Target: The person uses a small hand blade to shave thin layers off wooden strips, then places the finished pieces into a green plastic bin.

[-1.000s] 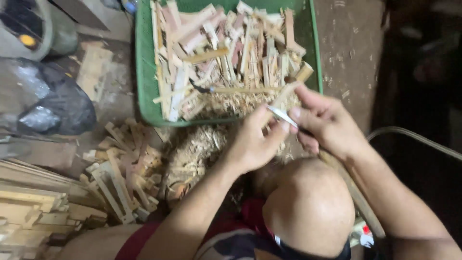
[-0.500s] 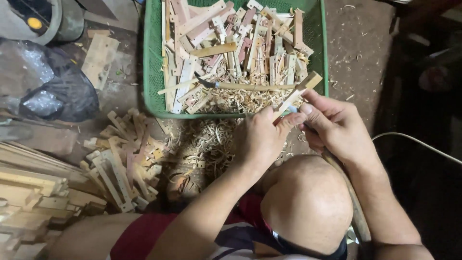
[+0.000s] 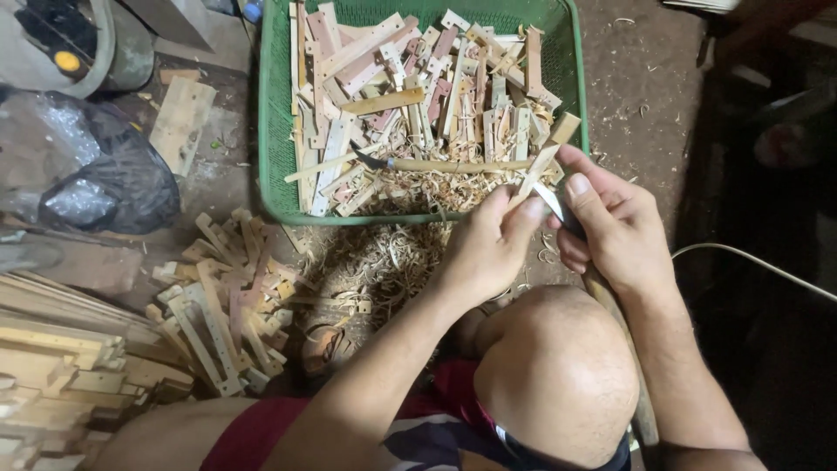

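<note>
1. Green mesh basket lying on the dirt floor, brimming with cut wooden strips and shavings, now sitting lower in view than a second ago.
2. Black plastic bag slumping at left, unlabelled.
3. Left hand pinching, right hand closing round a pale wood strip just above the knee, gripping as before, shaving continuing.
</note>
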